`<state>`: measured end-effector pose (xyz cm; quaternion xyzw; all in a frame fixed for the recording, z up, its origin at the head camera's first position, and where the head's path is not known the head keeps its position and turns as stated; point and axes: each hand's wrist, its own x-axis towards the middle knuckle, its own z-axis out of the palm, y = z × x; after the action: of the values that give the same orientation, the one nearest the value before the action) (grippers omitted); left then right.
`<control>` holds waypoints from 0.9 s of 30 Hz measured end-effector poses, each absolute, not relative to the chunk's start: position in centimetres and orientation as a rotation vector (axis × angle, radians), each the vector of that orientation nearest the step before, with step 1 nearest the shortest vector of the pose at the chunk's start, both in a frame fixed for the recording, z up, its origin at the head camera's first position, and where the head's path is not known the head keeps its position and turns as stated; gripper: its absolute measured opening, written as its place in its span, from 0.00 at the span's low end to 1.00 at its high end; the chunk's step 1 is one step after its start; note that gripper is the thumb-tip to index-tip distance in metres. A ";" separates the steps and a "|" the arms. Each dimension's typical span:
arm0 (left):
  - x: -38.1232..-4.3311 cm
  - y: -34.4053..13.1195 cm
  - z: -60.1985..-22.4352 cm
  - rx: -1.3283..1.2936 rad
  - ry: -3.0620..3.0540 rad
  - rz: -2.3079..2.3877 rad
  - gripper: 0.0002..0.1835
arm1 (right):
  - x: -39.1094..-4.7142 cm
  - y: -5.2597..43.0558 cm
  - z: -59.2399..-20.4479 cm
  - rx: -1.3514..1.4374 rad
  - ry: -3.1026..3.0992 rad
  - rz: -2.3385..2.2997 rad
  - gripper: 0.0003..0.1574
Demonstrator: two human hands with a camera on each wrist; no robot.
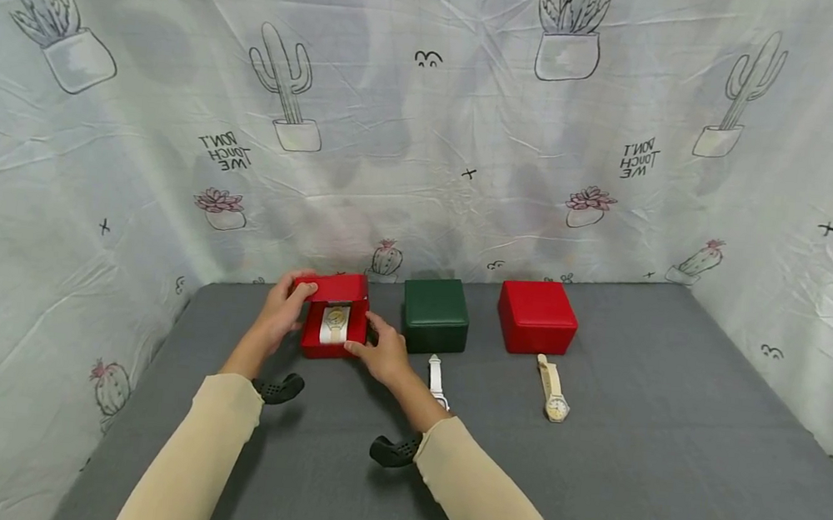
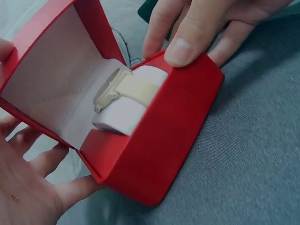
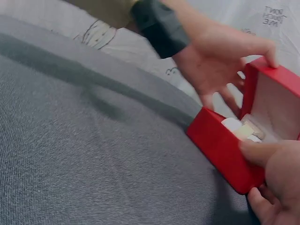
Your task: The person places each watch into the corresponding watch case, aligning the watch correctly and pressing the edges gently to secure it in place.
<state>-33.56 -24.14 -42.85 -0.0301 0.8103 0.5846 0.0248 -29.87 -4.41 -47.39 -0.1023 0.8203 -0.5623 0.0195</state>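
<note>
An open red watch box (image 1: 331,350) sits at the left of the table, its lid tipped up at the back. Inside, a cream-strapped watch (image 1: 336,319) is wrapped round a white cushion (image 2: 123,117). My left hand (image 1: 282,311) holds the lid by its left edge, thumb on top, other fingers spread beside and behind the box. At the right side my right hand (image 1: 386,356) grips the base, thumb over the front rim and fingers against the outer wall. In the right wrist view the right hand (image 3: 279,176) partly covers the box.
A closed green box (image 1: 435,316) stands just right of the open one, and a closed red box (image 1: 537,318) farther right. A white-strapped watch (image 1: 435,375) lies partly behind my right forearm. Another cream watch (image 1: 553,390) lies before the closed red box. Patterned cloth (image 1: 429,127) hangs behind.
</note>
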 end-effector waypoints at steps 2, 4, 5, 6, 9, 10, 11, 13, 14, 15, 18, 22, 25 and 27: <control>-33.2 -24.3 -43.0 -0.062 2.515 1.793 0.30 | -29.9 -4.4 -47.3 -0.338 2.450 -1.798 0.51; -32.9 -24.5 -43.2 -0.020 2.518 1.781 0.29 | -29.9 -4.4 -47.2 -0.327 2.388 -1.808 0.57; -32.7 -24.5 -43.3 -0.001 2.523 1.769 0.29 | -29.9 -4.3 -47.1 -0.316 2.372 -1.801 0.59; -32.6 -24.6 -43.4 0.018 2.530 1.756 0.29 | -29.8 -4.3 -47.0 -0.303 2.371 -1.787 0.60; -32.2 -24.8 -43.8 0.080 2.539 1.737 0.29 | -29.8 -4.3 -46.9 -0.257 2.394 -1.739 0.60; -32.1 -24.8 -43.9 0.101 2.553 1.723 0.29 | -29.8 -4.2 -46.8 -0.250 2.401 -1.732 0.59; -32.0 -24.9 -44.0 0.117 2.552 1.725 0.29 | -29.8 -4.2 -46.7 -0.247 2.405 -1.727 0.58; -31.9 -25.0 -44.2 0.147 2.543 1.732 0.29 | -29.7 -4.1 -46.7 -0.245 2.420 -1.708 0.56; -31.8 -25.1 -44.3 0.164 2.536 1.732 0.29 | -29.7 -4.1 -46.7 -0.243 2.423 -1.700 0.56; -31.8 -25.2 -44.4 0.172 2.531 1.736 0.29 | -29.6 -4.1 -46.6 -0.246 2.429 -1.695 0.55; -31.6 -25.4 -44.6 0.205 2.515 1.733 0.30 | -29.6 -4.0 -46.6 -0.259 2.458 -1.664 0.52; -31.4 -25.6 -44.8 0.263 2.523 1.711 0.31 | -29.7 -4.0 -46.7 -0.292 2.496 -1.641 0.48; -31.4 -25.8 -45.1 0.281 2.535 1.701 0.32 | -29.7 -4.1 -46.7 -0.318 2.508 -1.641 0.44; -31.3 -25.9 -45.2 0.288 2.541 1.701 0.32 | -29.7 -4.2 -46.7 -0.331 2.509 -1.642 0.42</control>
<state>-31.33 -25.90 -45.22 0.0937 0.8268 0.5536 0.0352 -29.74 -4.16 -46.75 -0.1094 0.8300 -0.5433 0.0624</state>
